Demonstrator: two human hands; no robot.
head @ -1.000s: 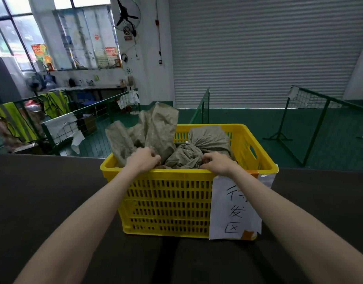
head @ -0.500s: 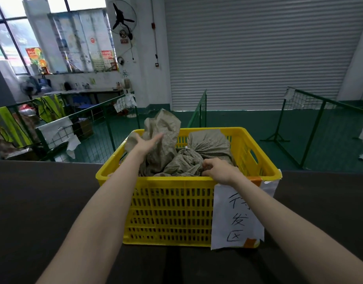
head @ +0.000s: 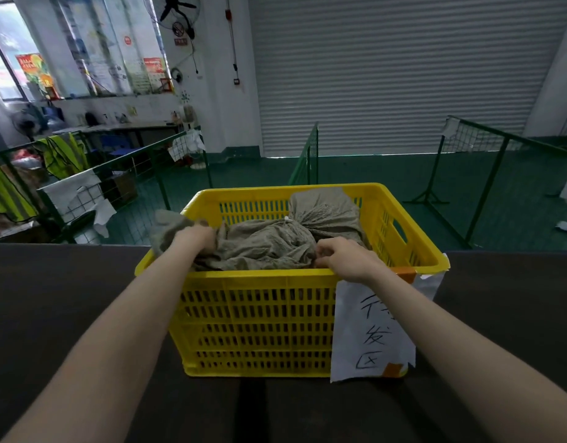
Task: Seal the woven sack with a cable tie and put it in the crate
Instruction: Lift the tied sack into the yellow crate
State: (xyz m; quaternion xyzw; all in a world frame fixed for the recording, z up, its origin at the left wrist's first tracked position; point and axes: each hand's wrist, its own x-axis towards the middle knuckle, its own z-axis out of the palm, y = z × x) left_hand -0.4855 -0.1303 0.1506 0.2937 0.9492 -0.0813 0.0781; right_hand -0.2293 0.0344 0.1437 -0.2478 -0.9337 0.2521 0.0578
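A grey-green woven sack [head: 266, 244] lies inside the yellow slatted crate [head: 259, 324] on the dark table. A white cable tie [head: 287, 220] cinches its neck near the crate's middle, and the loose top [head: 326, 209] fans out toward the far right corner. My left hand [head: 195, 238] is closed on a fold of sack cloth at the crate's left rim, where a flap [head: 167, 227] spills over the edge. My right hand [head: 346, 257] pinches the sack cloth just inside the near rim.
A white paper label [head: 371, 330] with handwritten characters is taped to the crate's near right side. The dark table [head: 58, 308] spreads to both sides. Beyond it lie a green floor, green wire fences [head: 486, 174] and a shut roller door [head: 403, 75].
The tall flap of sack that stood above the crate's left side has been pushed down. My left hand went from open against it to closed on it, low at the rim.
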